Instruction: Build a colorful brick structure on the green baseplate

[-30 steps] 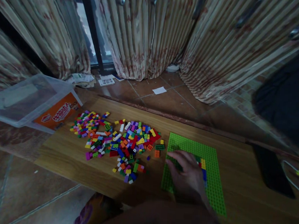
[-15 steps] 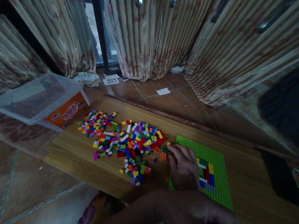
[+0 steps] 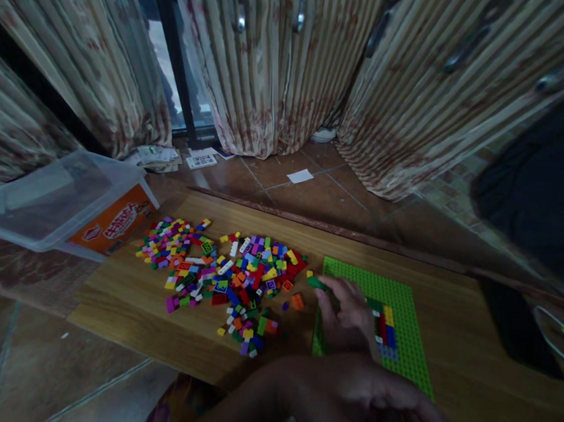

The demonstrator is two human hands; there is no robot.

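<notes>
My right hand (image 3: 350, 310) is over the left part of a bright green baseplate (image 3: 418, 334). Its thumb and fingers pinch a dark green brick (image 3: 316, 282), which is tilted just past the plate's left edge. On the plate stands a small build (image 3: 385, 332) of red, yellow, blue, white, green and grey bricks, partly covered by that hand. My left hand (image 3: 375, 401) crosses in front, close to the camera, its fingers stretched loosely to the right and holding nothing that I can see. An orange brick (image 3: 298, 301) lies tilted near the green one.
Many loose bricks (image 3: 244, 279) are spread over the wooden table (image 3: 137, 304). At the left stands a clear plastic box (image 3: 63, 191) with an orange label. A black flat object (image 3: 518, 327) lies at the right end. Curtains (image 3: 271, 76) hang behind.
The dark green brick, flat at the fingertips before, is now tilted in my right hand's pinch. The orange brick beside it has tipped and turned. The whole view has shifted slightly.
</notes>
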